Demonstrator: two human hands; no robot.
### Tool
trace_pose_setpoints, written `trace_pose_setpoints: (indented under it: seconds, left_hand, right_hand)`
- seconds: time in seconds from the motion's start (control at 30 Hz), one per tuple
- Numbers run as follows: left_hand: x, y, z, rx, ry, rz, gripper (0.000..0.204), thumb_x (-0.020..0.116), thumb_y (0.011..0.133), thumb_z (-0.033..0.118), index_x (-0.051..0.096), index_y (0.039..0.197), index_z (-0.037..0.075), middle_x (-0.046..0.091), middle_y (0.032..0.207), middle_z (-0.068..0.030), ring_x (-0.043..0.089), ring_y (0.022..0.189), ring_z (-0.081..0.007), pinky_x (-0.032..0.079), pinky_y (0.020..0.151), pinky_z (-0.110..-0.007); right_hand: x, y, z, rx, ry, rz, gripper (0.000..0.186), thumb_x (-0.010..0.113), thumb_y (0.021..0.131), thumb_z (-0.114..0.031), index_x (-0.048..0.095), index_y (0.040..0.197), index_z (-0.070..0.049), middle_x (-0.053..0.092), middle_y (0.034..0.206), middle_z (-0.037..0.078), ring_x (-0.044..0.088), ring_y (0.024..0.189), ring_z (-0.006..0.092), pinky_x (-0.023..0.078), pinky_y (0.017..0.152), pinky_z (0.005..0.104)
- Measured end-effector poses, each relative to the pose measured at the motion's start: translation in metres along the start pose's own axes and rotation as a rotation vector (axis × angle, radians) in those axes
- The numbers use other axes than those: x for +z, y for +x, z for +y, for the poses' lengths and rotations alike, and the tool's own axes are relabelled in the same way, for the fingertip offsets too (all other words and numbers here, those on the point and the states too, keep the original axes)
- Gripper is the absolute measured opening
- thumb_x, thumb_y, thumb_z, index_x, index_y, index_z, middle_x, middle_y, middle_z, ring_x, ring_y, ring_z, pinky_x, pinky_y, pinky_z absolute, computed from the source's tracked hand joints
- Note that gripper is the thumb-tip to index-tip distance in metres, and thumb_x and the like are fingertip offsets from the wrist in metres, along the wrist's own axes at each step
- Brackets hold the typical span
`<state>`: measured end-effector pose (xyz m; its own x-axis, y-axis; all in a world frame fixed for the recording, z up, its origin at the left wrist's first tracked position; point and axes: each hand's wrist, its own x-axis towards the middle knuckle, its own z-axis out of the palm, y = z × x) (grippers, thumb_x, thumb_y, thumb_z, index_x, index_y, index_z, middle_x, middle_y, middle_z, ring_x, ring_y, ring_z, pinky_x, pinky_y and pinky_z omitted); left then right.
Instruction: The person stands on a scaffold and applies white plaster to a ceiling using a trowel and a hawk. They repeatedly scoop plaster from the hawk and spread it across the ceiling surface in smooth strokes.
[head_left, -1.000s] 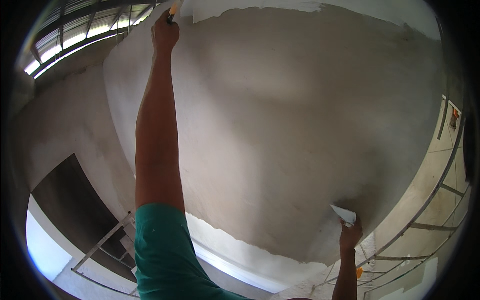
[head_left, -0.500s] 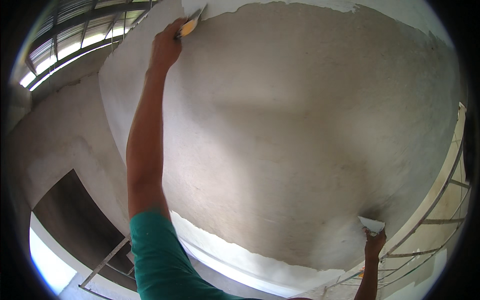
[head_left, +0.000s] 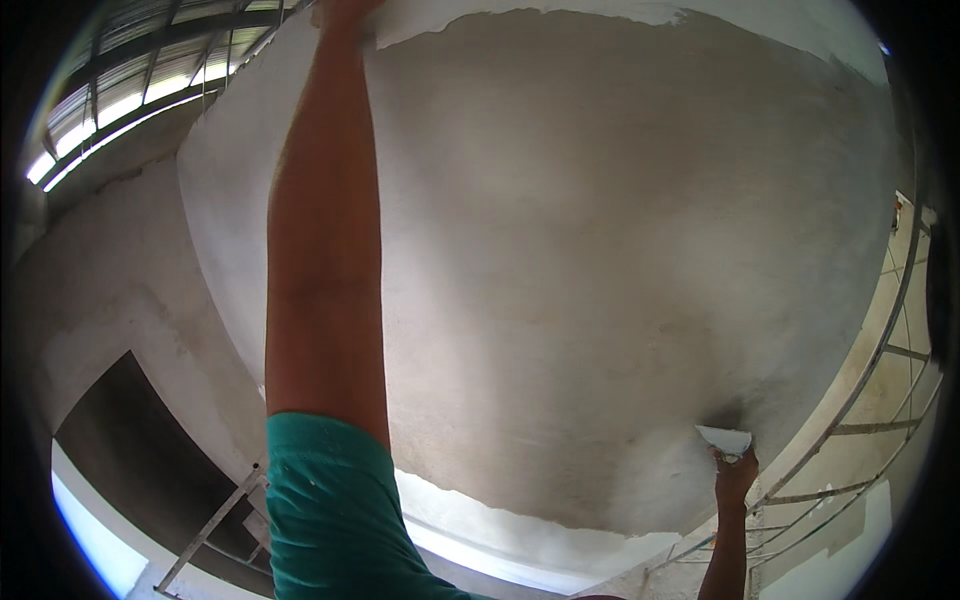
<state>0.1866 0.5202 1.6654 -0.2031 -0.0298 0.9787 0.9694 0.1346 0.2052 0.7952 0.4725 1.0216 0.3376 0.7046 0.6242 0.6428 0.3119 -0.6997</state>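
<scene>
My left arm reaches high along the wall [head_left: 560, 270], and my left hand [head_left: 345, 12] is cut off by the top edge and slightly blurred. Its fingers are closed; the putty knife seen in it half a second ago lies outside the picture now. Low on the right, my right hand [head_left: 736, 480] is closed around a second tool, a wide putty knife [head_left: 726, 439] whose blade is coated pale. That blade is close to the wall, over a dark shadow; whether it touches, I cannot tell. White filler [head_left: 600, 10] with a ragged edge runs along the wall's top.
Metal scaffolding or ladder bars [head_left: 880, 428] curve up the right side. Another metal frame [head_left: 210, 530] stands at lower left, by a dark opening [head_left: 150, 450]. Roof beams and sheeting [head_left: 150, 60] show at upper left. A white strip [head_left: 500, 530] borders the wall's bottom.
My left hand has risen to the top edge, taking its putty knife out of sight. The view has shifted a little; my right hand still holds its knife near the same wall spot.
</scene>
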Motion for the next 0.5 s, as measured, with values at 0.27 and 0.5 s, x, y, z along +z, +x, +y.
trace_pose_setpoints:
  seconds: [0.27,0.5]
  left_hand:
    - [-0.084,-0.081,0.204,0.095,-0.189,-0.077,0.042,0.053,0.078,0.021,0.058,0.115,0.000,0.058,0.119,-0.0219,0.055,0.112,-0.0358,0.045,0.092,-0.045]
    - [-0.104,-0.091,0.172,0.226,-0.200,0.120,0.039,0.051,0.077,0.018,0.057,0.109,-0.003,0.058,0.115,-0.0258,0.055,0.110,-0.0392,0.044,0.093,-0.044]
  right_hand:
    - [0.000,0.000,-0.015,0.034,-0.076,-0.043,0.048,0.083,0.062,-0.020,0.059,0.099,0.000,0.063,0.094,0.018,0.061,0.089,0.0382,0.047,0.079,0.0441]
    - [-0.004,0.001,-0.018,0.017,-0.060,-0.078,0.045,0.080,0.066,-0.019,0.059,0.102,0.000,0.063,0.096,0.018,0.060,0.092,0.0375,0.047,0.079,0.0438]
